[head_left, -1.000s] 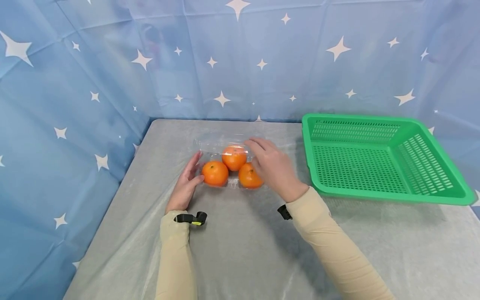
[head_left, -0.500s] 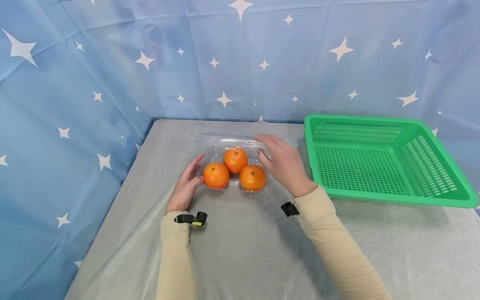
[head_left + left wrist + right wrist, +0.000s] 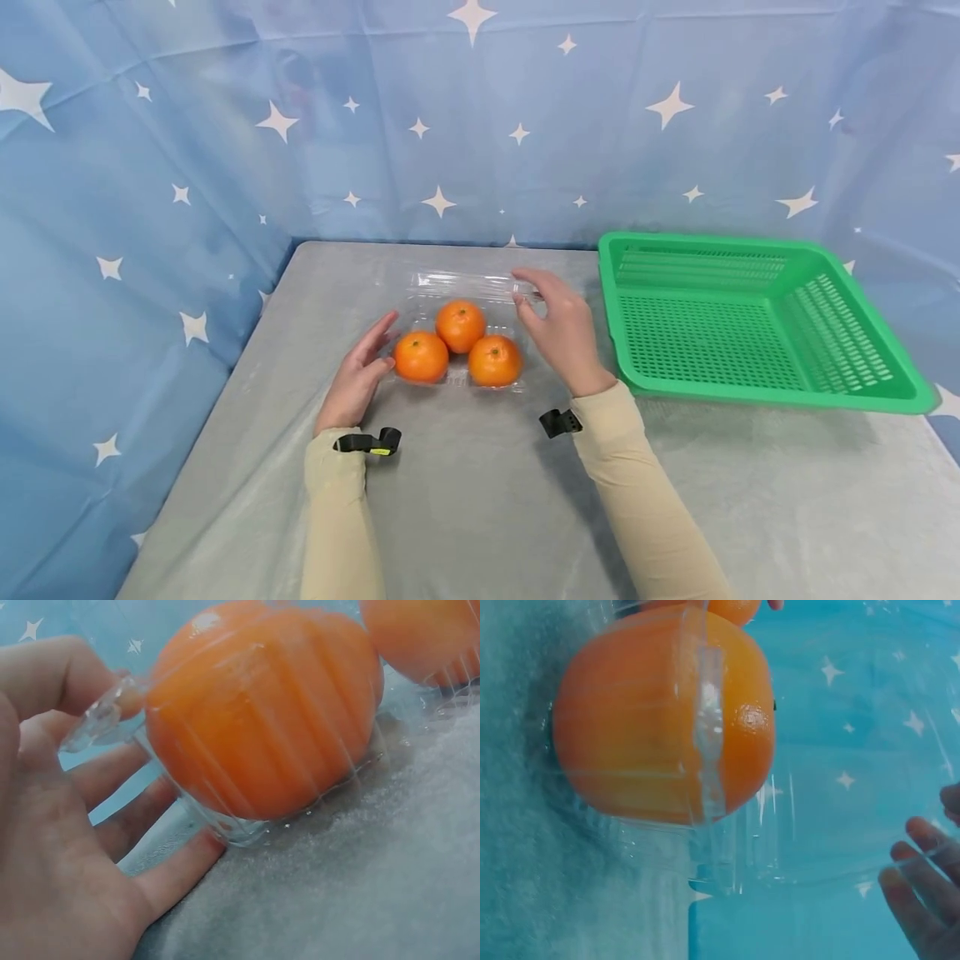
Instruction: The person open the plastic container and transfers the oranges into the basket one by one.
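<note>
Three oranges sit in a clear plastic container (image 3: 457,379): a left orange (image 3: 421,357), a right orange (image 3: 495,361) and a back orange (image 3: 461,326). The container's hinged lid (image 3: 468,286) stands raised behind them. My left hand (image 3: 356,375) holds the container's left end; in the left wrist view its thumb is at the rim and its fingers lie along the outer wall beside an orange (image 3: 262,712). At the lid's right end, my right hand (image 3: 561,329) holds the edge between thumb and fingers, partly out of frame in the right wrist view.
A green perforated basket (image 3: 615,333) stands to the right, close to my right hand. A grey cloth (image 3: 465,500) covers the table. Blue star-patterned curtains (image 3: 480,150) hang along its back and left sides.
My right hand has drawn back from over the right orange, and the lid has swung up and away from the oranges. My left hand stays at the container's left end.
</note>
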The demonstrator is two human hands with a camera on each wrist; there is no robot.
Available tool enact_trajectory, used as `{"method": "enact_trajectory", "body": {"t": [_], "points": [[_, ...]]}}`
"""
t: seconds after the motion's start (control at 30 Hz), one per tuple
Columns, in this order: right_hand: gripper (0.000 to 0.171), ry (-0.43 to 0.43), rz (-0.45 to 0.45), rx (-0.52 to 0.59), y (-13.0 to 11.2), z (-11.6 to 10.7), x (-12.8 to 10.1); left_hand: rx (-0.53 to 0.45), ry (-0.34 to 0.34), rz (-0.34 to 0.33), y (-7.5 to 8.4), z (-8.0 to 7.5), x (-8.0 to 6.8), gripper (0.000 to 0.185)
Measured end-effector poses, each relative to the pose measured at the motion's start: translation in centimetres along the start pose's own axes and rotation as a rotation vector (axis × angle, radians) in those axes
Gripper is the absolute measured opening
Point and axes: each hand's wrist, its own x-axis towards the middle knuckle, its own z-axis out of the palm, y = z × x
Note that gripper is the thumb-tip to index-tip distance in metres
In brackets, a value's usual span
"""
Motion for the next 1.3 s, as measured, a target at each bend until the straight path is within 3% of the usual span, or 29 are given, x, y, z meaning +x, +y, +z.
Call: {"method": "enact_trajectory", "body": {"t": [0.17,0.53,0.83,1.03,1.3], "points": [[0.031,0.02,0.031,0.081,0.6,0.3,-0.2,0.021,-0.008,-0.014,-0.1,0.1,0.3,0.063],[0.04,0.067,0.085,0.273,1.6,0.8,-0.5,-0.026,-0.029,-0.027,-0.5,0.0,0.4,0.06],[0.036,0.084,0.111,0.39,2.4,1.2,-1.0,-0.033,-0.035,-0.033,-0.6,-0.1,0.2,0.058],[0.035,0.078,0.111,0.429,0.9,0.5,-0.8,-0.024,-0.032,-0.043,-0.5,-0.3,0.0,0.057],[0.035,0.069,0.152,0.38,-0.5,0.1,-0.7,-0.032,-0.023,-0.038,-0.4,-0.5,0.1,0.057]]}}
